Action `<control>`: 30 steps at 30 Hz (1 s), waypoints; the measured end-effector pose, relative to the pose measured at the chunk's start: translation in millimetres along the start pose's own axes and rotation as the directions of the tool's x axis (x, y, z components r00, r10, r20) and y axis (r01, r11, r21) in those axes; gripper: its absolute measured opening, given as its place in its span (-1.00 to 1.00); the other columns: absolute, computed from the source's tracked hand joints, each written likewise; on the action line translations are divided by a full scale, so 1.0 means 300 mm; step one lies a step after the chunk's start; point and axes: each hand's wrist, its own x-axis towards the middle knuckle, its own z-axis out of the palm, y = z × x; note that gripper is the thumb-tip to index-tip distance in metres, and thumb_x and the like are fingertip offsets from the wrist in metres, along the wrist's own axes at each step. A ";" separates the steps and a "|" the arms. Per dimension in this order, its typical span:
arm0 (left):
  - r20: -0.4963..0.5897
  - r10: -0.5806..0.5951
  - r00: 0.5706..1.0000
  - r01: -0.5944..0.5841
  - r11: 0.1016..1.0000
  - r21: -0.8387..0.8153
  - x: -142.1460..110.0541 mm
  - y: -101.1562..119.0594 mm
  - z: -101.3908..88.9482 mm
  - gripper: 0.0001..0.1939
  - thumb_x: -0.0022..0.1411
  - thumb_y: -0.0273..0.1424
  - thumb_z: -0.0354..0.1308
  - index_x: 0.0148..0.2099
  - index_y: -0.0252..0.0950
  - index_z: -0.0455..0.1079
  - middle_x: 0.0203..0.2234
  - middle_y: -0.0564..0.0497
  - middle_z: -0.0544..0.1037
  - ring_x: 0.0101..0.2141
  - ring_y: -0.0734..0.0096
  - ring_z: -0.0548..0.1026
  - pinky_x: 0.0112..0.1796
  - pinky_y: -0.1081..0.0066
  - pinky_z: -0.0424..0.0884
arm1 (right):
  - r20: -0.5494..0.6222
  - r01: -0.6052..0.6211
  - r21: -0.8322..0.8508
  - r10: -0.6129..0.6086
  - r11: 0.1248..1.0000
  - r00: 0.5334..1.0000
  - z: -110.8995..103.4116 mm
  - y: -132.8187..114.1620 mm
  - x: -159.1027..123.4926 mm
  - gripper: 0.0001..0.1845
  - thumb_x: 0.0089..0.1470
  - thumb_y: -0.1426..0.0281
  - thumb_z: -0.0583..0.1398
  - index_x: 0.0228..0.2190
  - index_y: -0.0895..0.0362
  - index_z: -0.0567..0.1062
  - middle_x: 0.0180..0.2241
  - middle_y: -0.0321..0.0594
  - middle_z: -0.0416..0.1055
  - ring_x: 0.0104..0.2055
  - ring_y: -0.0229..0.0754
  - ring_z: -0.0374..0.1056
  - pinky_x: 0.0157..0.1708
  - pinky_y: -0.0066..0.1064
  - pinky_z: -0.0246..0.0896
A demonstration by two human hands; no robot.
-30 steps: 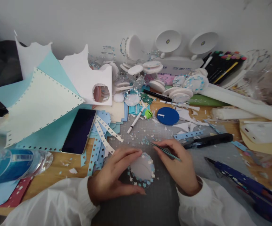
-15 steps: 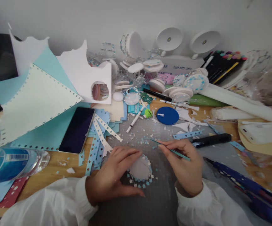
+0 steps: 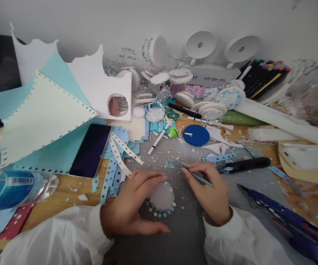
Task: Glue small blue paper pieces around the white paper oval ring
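One round white disc (image 3: 161, 197), rim ringed with small blue and white stars, lay on grey mat (image 3: 183, 243) between two hands, which were apart. Left hand (image 3: 132, 206) spread wide, thumb and fingers curved around disc's left side; whether fingertips touched rim, could not tell. Right hand (image 3: 210, 195) pinched one pair of green tweezers (image 3: 203, 179), tips at loose stars (image 3: 169, 163), too many to count. Farther out: one green bell (image 3: 173, 132), one blue disc (image 3: 196, 135), one phone (image 3: 90, 151), one bottle (image 3: 18, 187), two white dishes (image 3: 207, 46).
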 end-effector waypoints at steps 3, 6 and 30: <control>-0.089 0.022 0.996 -0.031 0.995 -0.096 -0.021 0.000 -0.006 -0.42 0.15 -0.27 0.19 0.19 -0.29 0.17 0.08 -0.24 0.31 0.07 0.05 0.31 0.05 0.16 0.28 | 0.008 -0.016 -0.016 0.016 1.000 1.000 0.002 -0.002 0.002 -0.87 0.04 0.42 0.27 -0.46 0.07 0.39 -0.37 -0.22 0.52 -0.27 -0.12 0.49 -0.26 -0.31 0.37; -0.195 0.019 0.981 -0.047 0.988 -0.144 -0.029 0.002 -0.013 -0.56 0.16 -0.43 0.11 0.11 -0.31 0.25 0.01 -0.20 0.34 0.02 0.15 0.34 0.02 0.24 0.31 | -0.019 -0.030 0.023 0.030 0.999 0.999 0.000 -0.014 0.008 -0.85 0.03 0.44 0.28 -0.48 0.08 0.39 -0.41 -0.23 0.52 -0.28 -0.12 0.50 -0.27 -0.32 0.38; -0.237 -0.269 0.933 0.150 0.893 -0.425 0.021 -0.001 0.011 -0.88 0.26 -0.45 0.14 -0.14 -0.32 0.42 -0.33 -0.05 0.49 -0.34 0.43 0.43 -0.33 0.46 0.37 | 0.217 -0.337 0.530 0.259 0.778 0.941 0.010 -0.096 -0.053 -0.78 -0.06 0.48 0.35 -0.50 0.07 0.38 -0.44 -0.36 0.48 -0.32 -0.21 0.52 -0.38 -0.48 0.44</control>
